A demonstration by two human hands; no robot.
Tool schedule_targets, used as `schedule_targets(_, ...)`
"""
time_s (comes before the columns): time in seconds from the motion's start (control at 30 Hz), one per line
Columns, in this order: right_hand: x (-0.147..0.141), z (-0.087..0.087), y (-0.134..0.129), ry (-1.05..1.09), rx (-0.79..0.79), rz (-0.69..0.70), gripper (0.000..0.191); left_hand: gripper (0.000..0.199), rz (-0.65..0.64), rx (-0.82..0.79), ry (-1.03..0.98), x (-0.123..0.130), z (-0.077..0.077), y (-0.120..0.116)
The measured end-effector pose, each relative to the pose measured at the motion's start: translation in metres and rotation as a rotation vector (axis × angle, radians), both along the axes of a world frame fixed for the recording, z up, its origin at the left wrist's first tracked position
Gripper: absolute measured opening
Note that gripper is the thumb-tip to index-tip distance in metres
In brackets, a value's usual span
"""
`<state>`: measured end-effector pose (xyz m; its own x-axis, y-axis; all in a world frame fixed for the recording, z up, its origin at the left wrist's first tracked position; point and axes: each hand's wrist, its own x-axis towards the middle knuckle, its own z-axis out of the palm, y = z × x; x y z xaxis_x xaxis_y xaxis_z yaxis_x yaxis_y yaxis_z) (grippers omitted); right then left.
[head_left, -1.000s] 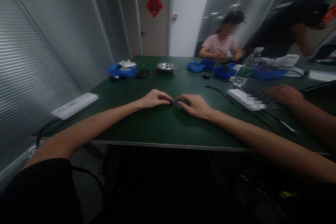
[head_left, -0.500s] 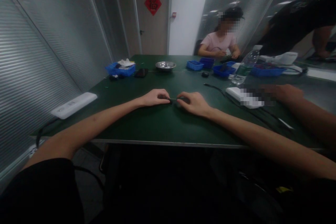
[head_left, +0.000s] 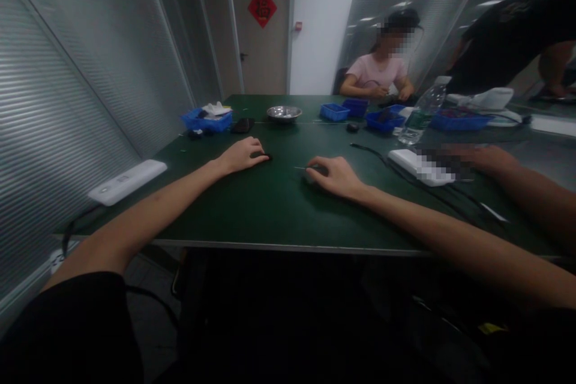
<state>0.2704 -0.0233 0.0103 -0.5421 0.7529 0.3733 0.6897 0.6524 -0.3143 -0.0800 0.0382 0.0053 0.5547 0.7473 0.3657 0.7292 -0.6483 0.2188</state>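
Note:
Above the green table (head_left: 252, 204), my left hand (head_left: 242, 155) pinches a small black piece (head_left: 269, 157) between thumb and fingertips. My right hand (head_left: 335, 176) is to the right of it, its thumb and fingers closed on a thin metal rod (head_left: 299, 168) that points left. A dark part of what the right hand holds is mostly hidden inside the palm. The two hands are apart, with bare tabletop between them. Behind them stands a shiny metal bowl (head_left: 284, 114), and a black phone (head_left: 243, 125) lies to its left.
Blue bins (head_left: 207, 122) stand at the back left and back right (head_left: 333, 111). At the right are a water bottle (head_left: 422, 114), a white power strip (head_left: 405, 162), cables and another person's hand (head_left: 490, 159). Another white strip (head_left: 128, 182) lies left. Two people are beyond.
My left hand has moved left and slightly away from me, taking the black piece off from the thin rod. My right hand has stayed nearly in place, and the rod's tip now shows.

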Motion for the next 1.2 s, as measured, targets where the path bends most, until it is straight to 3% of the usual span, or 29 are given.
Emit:
schedule_targets(0.17, 0.002, -0.001, 0.001, -0.004, 0.001, 0.012, 0.040, 0.048, 0.125, -0.015, -0.016, -0.018, -0.002, 0.010)
schedule_targets(0.37, 0.001, -0.001, 0.000, -0.011, -0.001, 0.019, 0.038, 0.042, 0.007, -0.077, -0.031, -0.014, -0.005, 0.016)
schedule_targets(0.47, 0.001, -0.001, 0.000, -0.016, -0.004, 0.012, 0.039, 0.038, 0.018, -0.096, -0.051, -0.014, -0.004, 0.020)
schedule_targets(0.63, 0.002, -0.001, 0.000, -0.022, -0.008, 0.012, 0.039, 0.034, 0.172, -0.143, -0.099, -0.037, -0.001, 0.030)
schedule_targets(0.83, 0.001, 0.000, 0.000, -0.045, -0.011, 0.021, 0.039, 0.023, 0.486, -0.171, -0.090, -0.090, 0.006, 0.041)
schedule_targets(0.97, 0.001, 0.000, -0.001, -0.044, -0.008, 0.023, 0.040, 0.024, 0.606, -0.134, -0.037, -0.123, 0.007, 0.042)
schedule_targets(1.07, 0.001, 0.000, -0.001, -0.046, -0.010, 0.027, 0.040, 0.029, 0.638, -0.098, 0.005, -0.130, 0.005, 0.039)
schedule_targets(1.2, 0.001, -0.001, 0.001, -0.053, -0.016, 0.028, 0.040, 0.037, 0.657, -0.058, 0.095, -0.117, 0.001, 0.036)
